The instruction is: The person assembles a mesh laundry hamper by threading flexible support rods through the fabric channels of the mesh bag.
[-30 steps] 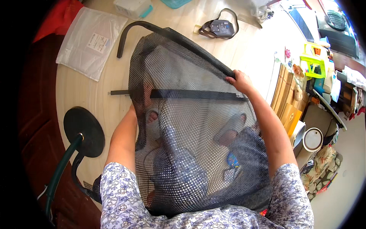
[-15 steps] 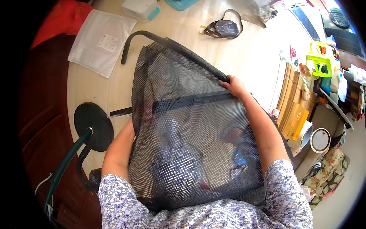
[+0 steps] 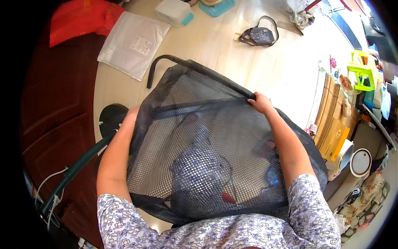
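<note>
Black mesh (image 3: 226,145) spreads across the centre, a dark bent tube (image 3: 222,80) along its upper edge from 10 to 2 o'clock. At 2 o'clock the right hand (image 3: 263,103) has its grip closed around the tube. At 9 o'clock the left hand (image 3: 132,115) goes behind the mesh, fingers hidden; I cannot tell its grip. A black disc (image 3: 110,118) shows just past it.

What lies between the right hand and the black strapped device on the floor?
Only pale floor shows between the right hand, which grips the black tube, and the strapped device, in the head view.
</note>
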Tool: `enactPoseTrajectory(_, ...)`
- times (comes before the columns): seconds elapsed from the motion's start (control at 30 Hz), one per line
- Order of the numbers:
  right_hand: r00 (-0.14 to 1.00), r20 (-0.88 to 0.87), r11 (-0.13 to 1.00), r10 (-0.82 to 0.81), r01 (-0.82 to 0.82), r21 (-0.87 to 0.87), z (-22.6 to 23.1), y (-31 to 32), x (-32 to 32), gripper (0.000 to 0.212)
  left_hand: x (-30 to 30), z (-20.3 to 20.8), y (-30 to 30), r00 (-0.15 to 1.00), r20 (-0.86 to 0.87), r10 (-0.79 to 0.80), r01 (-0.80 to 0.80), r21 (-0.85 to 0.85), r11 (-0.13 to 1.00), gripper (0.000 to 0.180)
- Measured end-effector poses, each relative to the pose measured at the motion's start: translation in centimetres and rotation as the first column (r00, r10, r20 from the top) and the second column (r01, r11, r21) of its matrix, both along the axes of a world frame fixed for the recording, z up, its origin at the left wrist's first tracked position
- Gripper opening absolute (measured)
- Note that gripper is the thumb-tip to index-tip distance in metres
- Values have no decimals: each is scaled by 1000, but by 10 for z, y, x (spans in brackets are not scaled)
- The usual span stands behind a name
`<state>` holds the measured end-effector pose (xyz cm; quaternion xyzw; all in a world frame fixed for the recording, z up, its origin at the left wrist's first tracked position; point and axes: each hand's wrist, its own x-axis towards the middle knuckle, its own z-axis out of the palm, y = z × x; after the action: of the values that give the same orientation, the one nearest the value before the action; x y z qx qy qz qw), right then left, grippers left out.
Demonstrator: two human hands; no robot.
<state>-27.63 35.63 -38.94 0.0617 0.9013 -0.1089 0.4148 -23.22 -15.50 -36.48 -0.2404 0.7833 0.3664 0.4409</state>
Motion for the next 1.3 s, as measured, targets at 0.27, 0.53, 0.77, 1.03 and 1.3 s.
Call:
enactPoseTrajectory(0.27,997,65,999,-29,27,43,-3,11,15,47,-93,138,31,589,-29,-807,662,-555,504,38)
enactPoseTrajectory(0.53,987,134,996,-90,87,28,-9,22,23,49,-161,247,9,345,-90,-934,583,-759,289,23)
enactPoseTrajectory(0.77,978,150,988,-144,149,-26,-19,28,28,51,-193,342,-17,315,60,-947,456,-885,95,26)
enactPoseTrajectory(1.03,976,128,982,-174,182,-50,-17,22,27,50,-192,412,-56,413,190,-891,349,-936,-38,27)
enactPoseTrajectory(1.3,980,132,987,-148,155,-39,-8,21,29,50,-182,422,8,408,75,-910,307,-950,59,30)
